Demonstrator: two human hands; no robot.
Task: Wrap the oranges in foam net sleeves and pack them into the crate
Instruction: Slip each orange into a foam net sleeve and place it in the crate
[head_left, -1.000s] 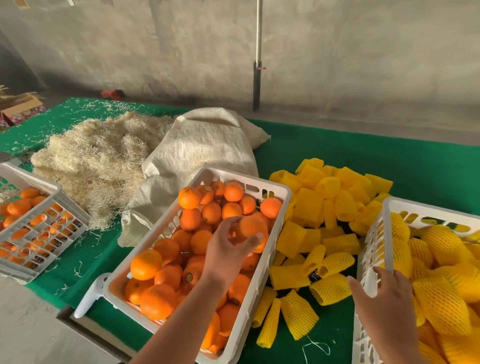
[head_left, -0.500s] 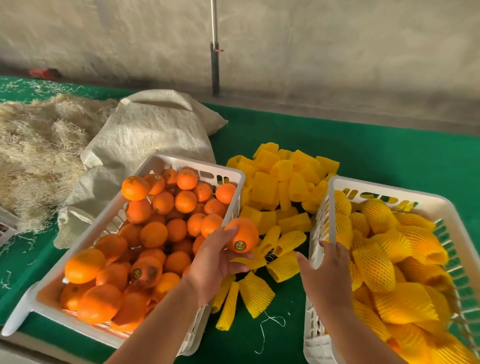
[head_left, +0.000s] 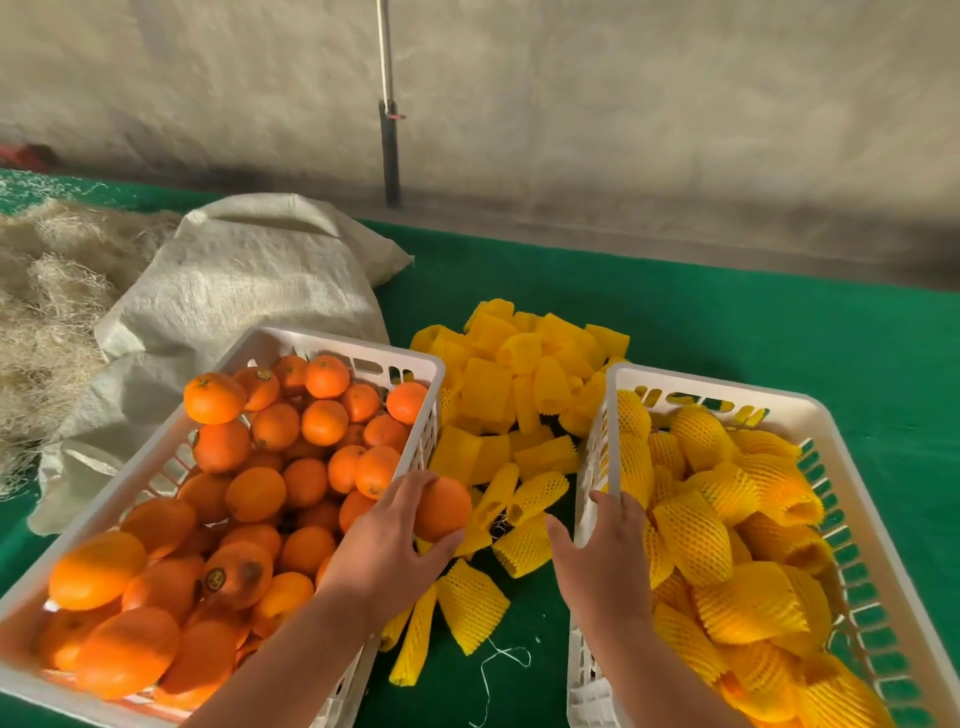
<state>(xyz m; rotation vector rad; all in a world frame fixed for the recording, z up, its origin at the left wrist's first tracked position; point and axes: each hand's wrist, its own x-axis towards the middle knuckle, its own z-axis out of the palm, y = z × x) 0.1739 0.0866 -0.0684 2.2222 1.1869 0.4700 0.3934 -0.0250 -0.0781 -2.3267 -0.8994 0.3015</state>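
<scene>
The left hand (head_left: 387, 551) curls its fingers around one orange (head_left: 441, 509), just past the edge of the orange crate (head_left: 332, 340), above the yellow sleeves (head_left: 524, 543). The right hand (head_left: 605, 561) rests on the packing crate (head_left: 613, 431) wall with loose fingers, holding nothing. The orange could slip and roll away, because only one hand holds it.

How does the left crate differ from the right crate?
The left crate holds bare oranges; the right crate holds oranges wrapped in yellow net sleeves. The right hand touches the right crate's rim; the left hand holds an orange. Both are white and slotted.
</scene>
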